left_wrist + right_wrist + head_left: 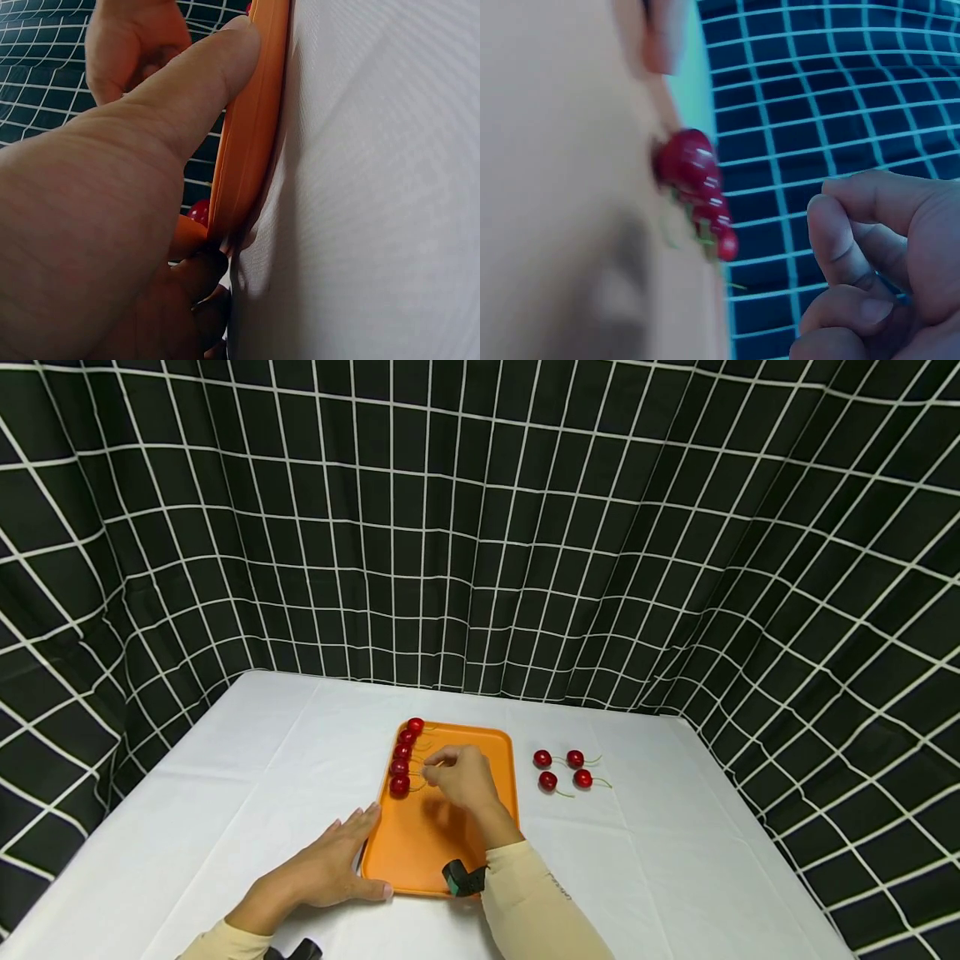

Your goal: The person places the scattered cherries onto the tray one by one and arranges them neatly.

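Well, five red cherries (400,768) sit in a tight row along the left side of an orange tray (412,852), beginning at its far left corner, their thin stems pointing rightward into the tray. Four loose cherries (547,782) lie on the white tabletop (697,860) just right of the tray, bunched roughly two by two, their stems trailing to the right as well.

The person's left hand (326,864) spans the tray's near left corner, its fingers stretched loosely and reaching the left edge, the thumb laid against the near rim. It is wide open, touching the tray rather than wrapped about anything.

The right hand (463,777) is above the tray, right of the row, near the stems of the nearest cherries. Its fingers are curled in, thumb and forefinger tips brought together; I see nothing between them, though a stem that fine might well escape me.

Both arms wear cream sleeves (536,902), with a black device (465,878) at the right wrist. Behind the tabletop's far edge hangs a black curtain (480,527) with a white grid.
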A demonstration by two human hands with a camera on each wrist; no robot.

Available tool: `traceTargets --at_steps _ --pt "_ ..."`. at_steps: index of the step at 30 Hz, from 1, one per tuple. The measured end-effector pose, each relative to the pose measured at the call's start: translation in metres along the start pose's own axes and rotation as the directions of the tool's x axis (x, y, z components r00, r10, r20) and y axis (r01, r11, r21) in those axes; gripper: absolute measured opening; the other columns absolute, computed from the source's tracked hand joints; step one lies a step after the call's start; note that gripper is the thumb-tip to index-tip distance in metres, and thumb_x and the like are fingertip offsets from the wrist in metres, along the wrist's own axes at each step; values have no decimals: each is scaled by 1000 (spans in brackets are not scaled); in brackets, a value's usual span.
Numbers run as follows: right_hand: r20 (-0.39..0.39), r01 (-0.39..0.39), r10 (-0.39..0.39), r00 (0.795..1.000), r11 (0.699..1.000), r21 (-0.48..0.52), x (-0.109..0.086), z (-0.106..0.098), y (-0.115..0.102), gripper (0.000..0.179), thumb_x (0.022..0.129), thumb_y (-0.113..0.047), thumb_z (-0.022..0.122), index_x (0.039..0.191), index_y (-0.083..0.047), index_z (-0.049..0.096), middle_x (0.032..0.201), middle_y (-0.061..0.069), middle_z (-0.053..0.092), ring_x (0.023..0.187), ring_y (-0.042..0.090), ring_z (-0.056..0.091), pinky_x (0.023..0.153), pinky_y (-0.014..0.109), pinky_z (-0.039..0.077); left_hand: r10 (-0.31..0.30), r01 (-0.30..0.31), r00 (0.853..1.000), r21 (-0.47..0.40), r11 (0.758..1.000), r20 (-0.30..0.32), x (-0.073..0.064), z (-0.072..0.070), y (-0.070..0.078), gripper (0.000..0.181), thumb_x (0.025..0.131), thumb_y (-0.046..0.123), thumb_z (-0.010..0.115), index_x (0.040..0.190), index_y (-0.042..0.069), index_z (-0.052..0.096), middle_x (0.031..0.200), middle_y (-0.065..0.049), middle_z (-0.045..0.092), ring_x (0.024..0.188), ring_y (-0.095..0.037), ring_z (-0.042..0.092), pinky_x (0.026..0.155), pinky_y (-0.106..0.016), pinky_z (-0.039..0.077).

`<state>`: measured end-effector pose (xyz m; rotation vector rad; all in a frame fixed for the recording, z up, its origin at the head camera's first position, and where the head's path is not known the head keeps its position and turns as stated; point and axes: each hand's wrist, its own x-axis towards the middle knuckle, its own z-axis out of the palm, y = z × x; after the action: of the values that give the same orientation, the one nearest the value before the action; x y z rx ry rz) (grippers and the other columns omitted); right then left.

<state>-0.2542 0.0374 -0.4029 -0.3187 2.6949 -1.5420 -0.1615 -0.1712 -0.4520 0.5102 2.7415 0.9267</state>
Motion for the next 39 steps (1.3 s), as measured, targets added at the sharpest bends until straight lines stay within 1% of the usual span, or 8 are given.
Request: traceTargets --at_steps 5,11,14,17,20,27,31,39 --pt "-47 88 -87 995 996 24 -6 -26 -8 6 84 -14 73 88 -10 76 72 -3 67 67 15 62 55 29 45 -4 4 1000 1 1000 -5 0 0 0 115 69 62 77 150 -3 26 156 -15 22 143 -36 16 114 -52 7" --pt "-144 158 -154 978 987 18 -14 -63 -14 6 82 -14 75 85 -9 77 76 -2 67 69 19 57 54 30 46 -9 9 1000 -1 1000 0 1 1 0 116 69 62 77 150 -3 25 157 -15 21 143 -36 15 115 -52 6" --pt "-186 180 -173 967 983 21 -19 -84 -13 6 82 -14 76 84 -9 77 75 0 67 62 18 51 50 27 42 -17 17 1000 -7 1000 2 1 2 0 116 69 61 77 150 -3 26 156 -15 22 143 -35 15 115 -52 6" --pt "-208 172 -157 965 983 57 -23 -105 -10 7 83 -13 75 86 -7 77 72 4 63 48 16 44 41 23 36 -22 22 1000 -10 1000 4 1 2 0 116 69 61 78 150 -2 26 156 -15 22 143 -35 15 115 -52 6" --pt "-234 173 -159 959 984 43 -28 -124 -8 7 84 -12 74 89 -8 77 71 7 62 45 15 43 38 22 33 -18 18 1000 -9 1000 3 1 2 -1 115 69 60 78 150 -3 25 156 -16 21 143 -36 15 115 -52 6" --pt "-300 180 -175 938 984 -11 -42 -167 6 9 85 -12 73 92 -7 76 72 9 63 50 18 44 38 21 33 -9 9 1000 -17 1000 14 3 6 -4 116 70 61 77 151 -3 23 157 -16 19 143 -36 13 114 -53 3" --pt "-357 198 -206 911 978 -58 -47 -188 16 11 86 -11 73 93 -4 76 74 6 64 55 17 44 41 24 34 -10 10 1000 -13 1000 13 2 6 -3 116 69 62 77 151 -3 23 157 -15 19 143 -36 13 114 -53 3" --pt "-433 216 -210 876 976 -34 -45 -210 48 16 85 -10 75 99 -1 76 75 3 60 53 15 42 40 26 34 -34 34 999 0 999 5 3 3 -3 117 68 62 77 151 -1 24 157 -13 20 143 -34 14 115 -51 5"
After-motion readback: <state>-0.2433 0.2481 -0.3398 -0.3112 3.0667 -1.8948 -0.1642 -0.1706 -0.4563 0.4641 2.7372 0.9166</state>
